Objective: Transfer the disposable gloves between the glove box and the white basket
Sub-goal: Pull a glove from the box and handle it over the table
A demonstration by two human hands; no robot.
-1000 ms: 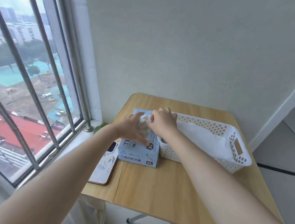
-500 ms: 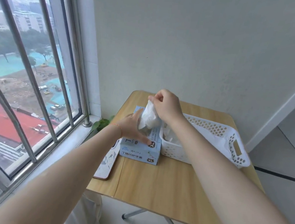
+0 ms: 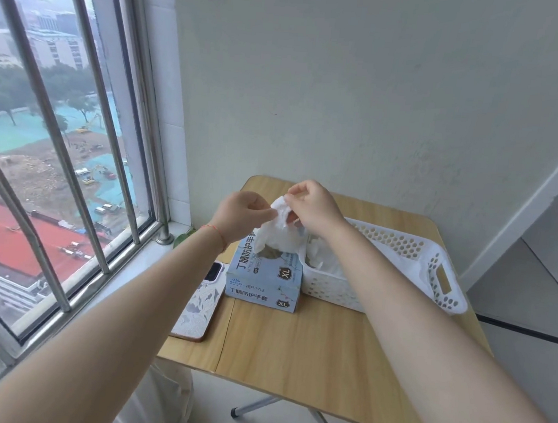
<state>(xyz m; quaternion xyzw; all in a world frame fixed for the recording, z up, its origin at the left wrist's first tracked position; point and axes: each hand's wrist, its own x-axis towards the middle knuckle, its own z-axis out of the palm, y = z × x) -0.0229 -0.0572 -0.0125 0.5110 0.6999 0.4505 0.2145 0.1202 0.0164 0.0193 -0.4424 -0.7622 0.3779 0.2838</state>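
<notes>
Left hand and right hand pinch 1 white glove above the glove box.

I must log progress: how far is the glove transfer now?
Done: some gloves already lie in the white basket. In hand: left hand and right hand both pinch one white glove above the glove box. Left: placing it; the box's remaining contents are hidden.

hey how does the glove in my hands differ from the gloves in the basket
The held glove is lifted above the glove box, pinched at its top by the left hand and right hand; the basket gloves lie loose, untouched. The held glove hangs stretched downward; the basket gloves are crumpled in a heap at the basket end nearest the box. Both are white.
</notes>
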